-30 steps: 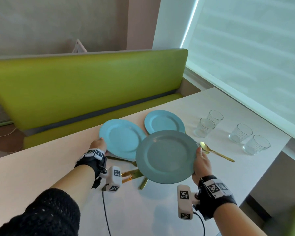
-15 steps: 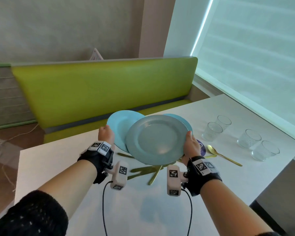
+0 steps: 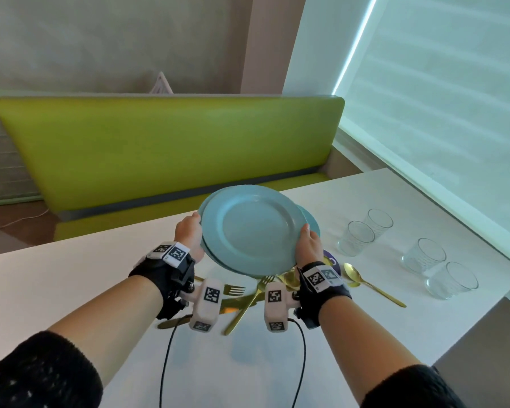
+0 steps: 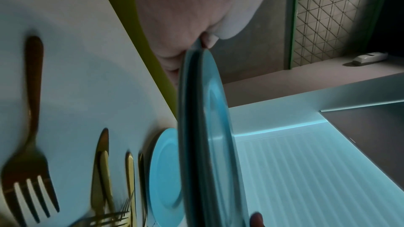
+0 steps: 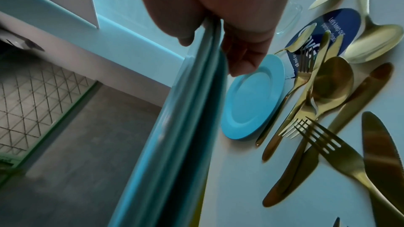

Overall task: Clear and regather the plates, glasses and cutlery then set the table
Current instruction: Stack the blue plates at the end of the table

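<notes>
I hold two stacked light-blue plates (image 3: 252, 228) in the air above the white table (image 3: 71, 290). My left hand (image 3: 189, 234) grips their left rim, and my right hand (image 3: 308, 245) grips the right rim, thumb on top. Both wrist views show the two rims edge-on (image 4: 196, 127) (image 5: 192, 110). A third, smaller blue plate (image 5: 251, 96) (image 4: 166, 175) lies on the table below, mostly hidden in the head view. Gold forks, knives and spoons (image 3: 248, 301) (image 5: 323, 103) lie scattered under my hands. Several clear glasses (image 3: 424, 254) stand at the right.
A green padded bench (image 3: 159, 148) runs along the table's far side. A window with a blind (image 3: 439, 98) lines the right edge. A round blue sticker (image 5: 323, 28) lies under some cutlery. A gold spoon (image 3: 365, 281) rests near the glasses.
My left hand lifted its plate and my right hand brought the other plate over it; the two now sit stacked and raised, gripped by both hands.
</notes>
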`<state>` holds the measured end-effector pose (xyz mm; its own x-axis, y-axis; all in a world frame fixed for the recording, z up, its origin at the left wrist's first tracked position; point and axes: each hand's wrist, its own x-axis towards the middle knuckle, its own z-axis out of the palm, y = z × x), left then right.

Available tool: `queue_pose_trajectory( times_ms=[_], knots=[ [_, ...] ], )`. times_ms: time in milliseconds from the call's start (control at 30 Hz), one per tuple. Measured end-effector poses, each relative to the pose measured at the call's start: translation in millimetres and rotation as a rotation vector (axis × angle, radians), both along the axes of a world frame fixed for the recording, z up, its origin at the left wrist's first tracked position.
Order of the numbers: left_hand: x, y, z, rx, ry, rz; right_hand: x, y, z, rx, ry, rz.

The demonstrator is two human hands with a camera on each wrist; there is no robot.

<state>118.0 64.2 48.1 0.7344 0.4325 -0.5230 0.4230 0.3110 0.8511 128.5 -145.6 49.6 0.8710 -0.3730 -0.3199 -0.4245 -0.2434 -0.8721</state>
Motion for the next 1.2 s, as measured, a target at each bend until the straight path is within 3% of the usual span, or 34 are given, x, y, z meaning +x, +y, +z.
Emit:
queue_pose_trajectory(
  times_ms=[200, 267, 400, 467, 600, 767, 1067, 1200],
  knots=[
    [18, -24, -4, 0.035, 0.06, 0.041, 31, -7, -25, -0.052, 0.028, 0.128],
    [22, -25, -5, 0.13, 0.074, 0.036, 45, -13, -33, -0.061, 0.082, 0.194],
    [39, -20, -22, 0.142, 0.076, 0.086, 77, -39, -43, -0.246, 0.273, 0.273],
    [50, -18, -29, 0.15, 0.07, 0.101, 93, -54, -52, -0.321, 0.354, 0.279],
    [65, -19, -38, 0.141, 0.072, 0.101, 118, -69, -77, -0.279, 0.45, 0.243],
    [76, -30, -40, 0.071, 0.051, 0.089, 127, -77, -80, -0.328, 0.524, 0.236],
    [89, -45, -44, 0.009, 0.066, 0.08, 133, -85, -86, -0.249, 0.422, 0.19],
    [92, -50, -42, 0.007, 0.048, 0.086, 137, -73, -80, -0.013, 0.246, 0.059]
  ],
)
